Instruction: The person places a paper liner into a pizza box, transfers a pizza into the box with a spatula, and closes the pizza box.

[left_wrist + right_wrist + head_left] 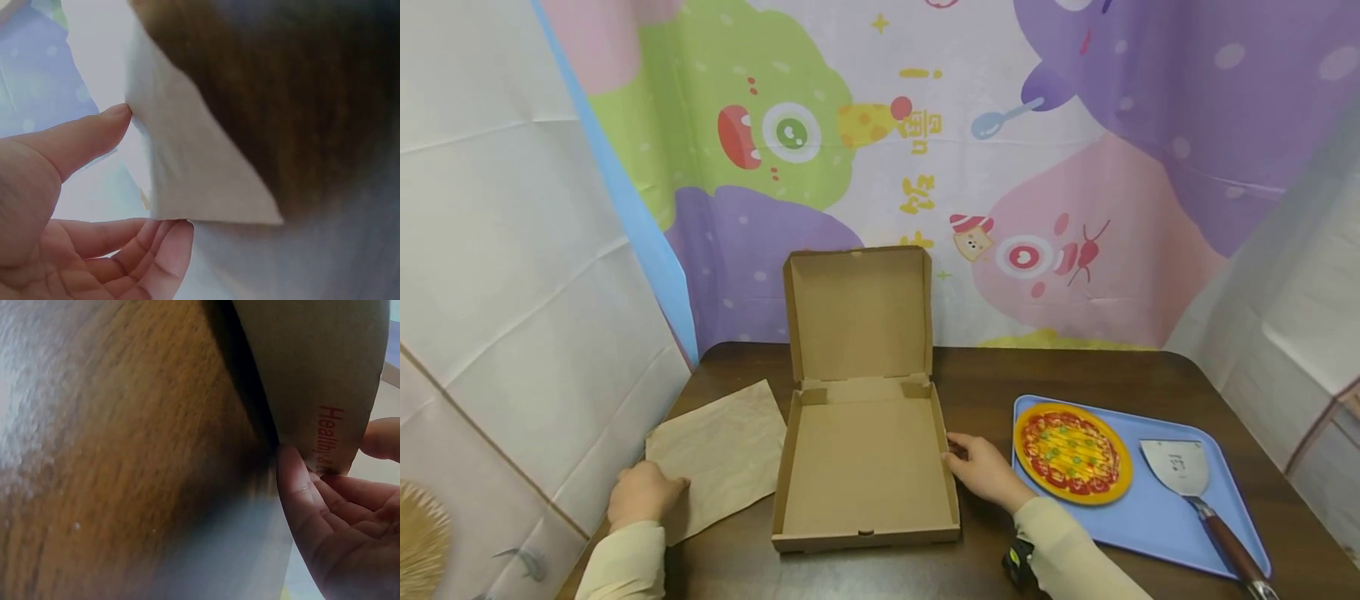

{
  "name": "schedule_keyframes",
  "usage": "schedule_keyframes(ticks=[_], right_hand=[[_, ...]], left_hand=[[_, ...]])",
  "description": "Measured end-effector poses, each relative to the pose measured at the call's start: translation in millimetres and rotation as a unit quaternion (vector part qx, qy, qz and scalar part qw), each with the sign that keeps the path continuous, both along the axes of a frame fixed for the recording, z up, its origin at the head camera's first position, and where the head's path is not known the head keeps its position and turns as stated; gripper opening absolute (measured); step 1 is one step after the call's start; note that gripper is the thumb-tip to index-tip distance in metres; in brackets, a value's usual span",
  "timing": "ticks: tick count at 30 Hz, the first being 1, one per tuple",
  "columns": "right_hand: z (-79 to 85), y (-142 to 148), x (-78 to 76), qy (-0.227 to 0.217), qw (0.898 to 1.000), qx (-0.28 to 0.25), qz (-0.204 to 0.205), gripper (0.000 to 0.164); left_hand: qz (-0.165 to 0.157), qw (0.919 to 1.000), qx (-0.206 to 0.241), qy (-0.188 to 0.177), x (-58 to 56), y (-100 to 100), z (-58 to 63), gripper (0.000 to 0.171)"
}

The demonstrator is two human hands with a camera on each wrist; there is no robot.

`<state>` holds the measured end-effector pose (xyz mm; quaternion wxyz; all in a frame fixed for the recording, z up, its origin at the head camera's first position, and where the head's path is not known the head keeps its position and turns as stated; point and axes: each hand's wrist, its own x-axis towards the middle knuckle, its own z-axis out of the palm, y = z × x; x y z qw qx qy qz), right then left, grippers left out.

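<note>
An open cardboard pizza box [868, 467] stands on the table with its lid [860, 317] raised at the back; its inside is bare. My right hand [983, 468] grips the box's right wall, thumb on the inner side and fingers outside. Red lettering shows on that wall [312, 381] in the right wrist view. To the left of the box lies a piece of brown kraft paper [730, 454], flat and slightly creased. My left hand [643, 496] holds its left edge between thumb and fingers. Whether it is a single sheet or a flat bag, I cannot tell.
On the right a blue tray [1120, 533] holds a toy-like pizza [1072, 454] and a pizza server [1180, 471] with a wooden handle. Dark wood tabletop [865, 575] lies beneath everything. A cartoon-printed curtain [865, 183] hangs behind the table.
</note>
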<state>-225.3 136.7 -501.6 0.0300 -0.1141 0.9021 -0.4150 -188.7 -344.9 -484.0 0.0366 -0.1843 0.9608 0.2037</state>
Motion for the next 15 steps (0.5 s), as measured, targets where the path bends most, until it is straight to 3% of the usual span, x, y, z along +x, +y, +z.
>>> schedule_keyframes(ticks=[12,15], right_hand=[[-6.1,-0.2,-1.5,-0.008,1.0,-0.006,-0.001,0.04],[-5.4,0.1,-1.6,-0.004,1.0,-0.007,0.003,0.04]], left_hand=[[-0.005,0.9994,0.014,0.032,1.3,-11.6,-3.8,0.049],[0.003,0.9983,0.028,0.051,3.5,-13.6,-4.2,0.035]])
